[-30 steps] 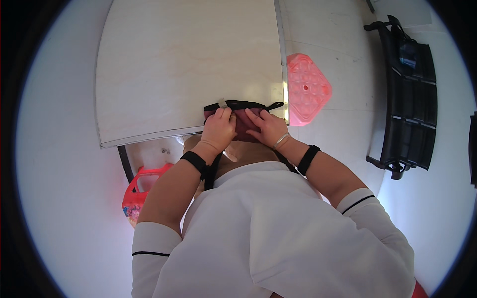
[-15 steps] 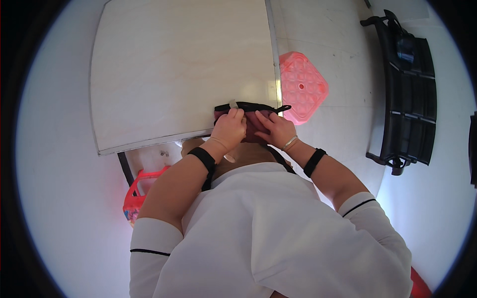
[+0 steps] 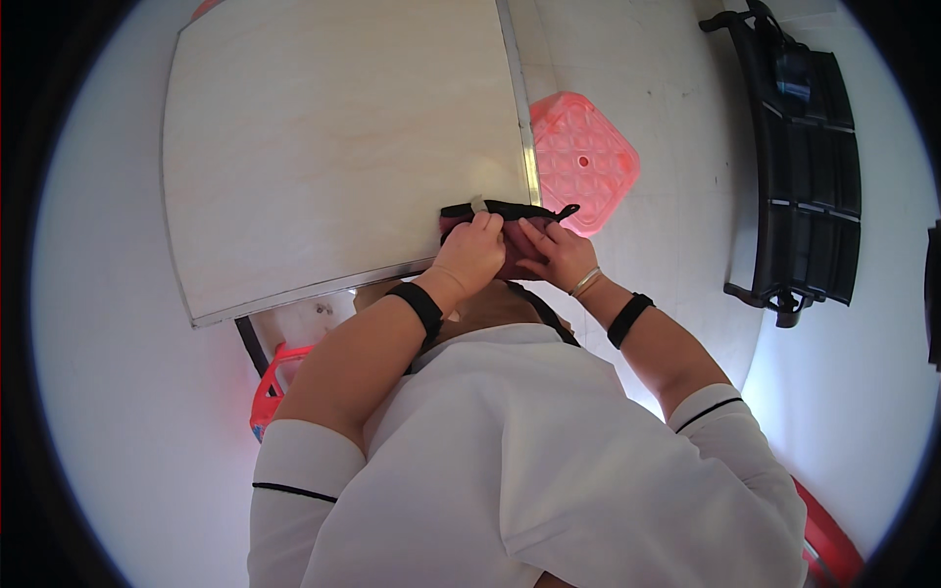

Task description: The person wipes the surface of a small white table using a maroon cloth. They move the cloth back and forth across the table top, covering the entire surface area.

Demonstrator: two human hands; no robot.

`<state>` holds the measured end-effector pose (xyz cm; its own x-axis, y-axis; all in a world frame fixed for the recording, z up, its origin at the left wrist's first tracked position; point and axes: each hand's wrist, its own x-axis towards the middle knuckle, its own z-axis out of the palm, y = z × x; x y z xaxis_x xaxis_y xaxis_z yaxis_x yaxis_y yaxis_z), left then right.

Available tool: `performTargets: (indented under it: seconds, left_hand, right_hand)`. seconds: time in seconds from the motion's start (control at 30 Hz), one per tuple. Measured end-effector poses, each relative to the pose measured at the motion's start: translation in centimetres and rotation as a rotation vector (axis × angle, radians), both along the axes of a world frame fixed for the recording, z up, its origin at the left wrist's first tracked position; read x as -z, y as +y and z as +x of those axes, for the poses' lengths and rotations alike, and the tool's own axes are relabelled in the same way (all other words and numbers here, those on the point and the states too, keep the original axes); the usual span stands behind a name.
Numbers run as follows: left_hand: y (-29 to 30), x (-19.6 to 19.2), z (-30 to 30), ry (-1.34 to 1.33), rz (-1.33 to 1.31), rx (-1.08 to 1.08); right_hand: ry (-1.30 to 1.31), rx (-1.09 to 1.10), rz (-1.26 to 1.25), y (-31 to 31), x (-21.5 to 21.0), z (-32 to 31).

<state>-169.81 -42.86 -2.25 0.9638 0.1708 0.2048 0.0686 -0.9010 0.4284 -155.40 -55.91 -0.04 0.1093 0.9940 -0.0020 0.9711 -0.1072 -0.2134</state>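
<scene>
Both hands busy on a small dark-red pouch [image 3: 518, 247] with a black zipper edge, resting at the near right corner of the pale wooden table [image 3: 333, 157]. Left hand [image 3: 472, 255] pinched shut on the pouch's top edge; right hand [image 3: 555, 257] clamped on its side. Best kept flat against the table, grip near the zipper, pull steady along the black edge. Pink plastic stool [image 3: 586, 157] just beyond the table edge.

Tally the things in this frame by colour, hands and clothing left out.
Pale wood: 1, the table
Dark red with black trim: 1, the pouch that the left hand and right hand hold at the table corner
Pink: 1, the plastic stool
Red: 1, the basket under the table edge
Black: 1, the rack on the floor at right
Total: 5
</scene>
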Motion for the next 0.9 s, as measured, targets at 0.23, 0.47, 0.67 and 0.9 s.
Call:
performTargets:
  seconds: [0.23, 0.47, 0.67, 0.9]
  left_hand:
    - [-0.2, 0.7, -0.1, -0.024, -0.001, 0.028]
    - [0.3, -0.9, 1.1, 0.177, -0.099, 0.041]
    - [1.9, -3.5, 3.5, 0.222, -0.245, -0.057]
    - [2.0, -0.8, 2.4, -0.013, 0.073, -0.175]
  right_hand:
    - [0.016, 0.018, -0.033, -0.4, 0.8, -0.2]
    - [0.149, 0.09, -0.25, 0.7, -1.3, 1.2]
    - [0.276, 0.231, -0.457, 4.4, -8.2, 3.0]
    - [0.063, 0.49, -0.492, 4.4, -3.8, -0.8]
